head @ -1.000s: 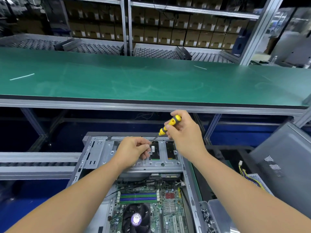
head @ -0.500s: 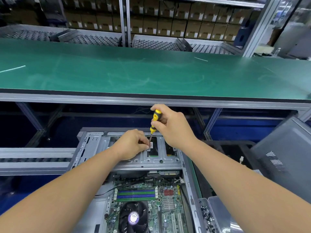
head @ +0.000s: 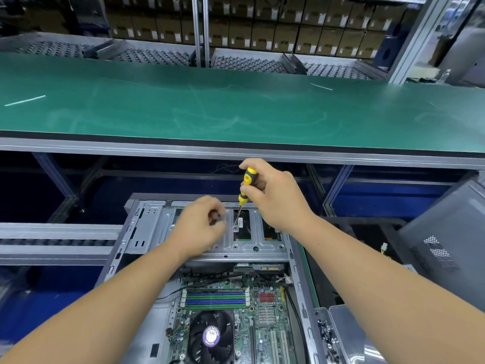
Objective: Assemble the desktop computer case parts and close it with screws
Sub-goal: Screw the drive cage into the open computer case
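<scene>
An open desktop computer case [head: 147, 232] lies flat below me, with its motherboard [head: 265, 334] and black fan [head: 211, 337] exposed. A silver drive bracket [head: 246, 249] spans its far end. My right hand [head: 275, 198] grips a yellow and black screwdriver [head: 245, 186], held almost upright. Its tip stands on a screw [head: 235, 227] in the bracket. My left hand [head: 199, 229] rests on the bracket just left of the tip, fingers curled around small dark screws [head: 214, 216].
A grey side panel [head: 446, 245] leans at the right. A clear plastic box [head: 341, 337] with several dark screws sits by the case's right wall. A green bench top [head: 236, 109] runs overhead past the case. A roller rail [head: 52, 241] lies to the left.
The screwdriver swung from slanted to almost upright and its tip came down onto the bracket screw. My left hand let go of the tip and drew slightly left.
</scene>
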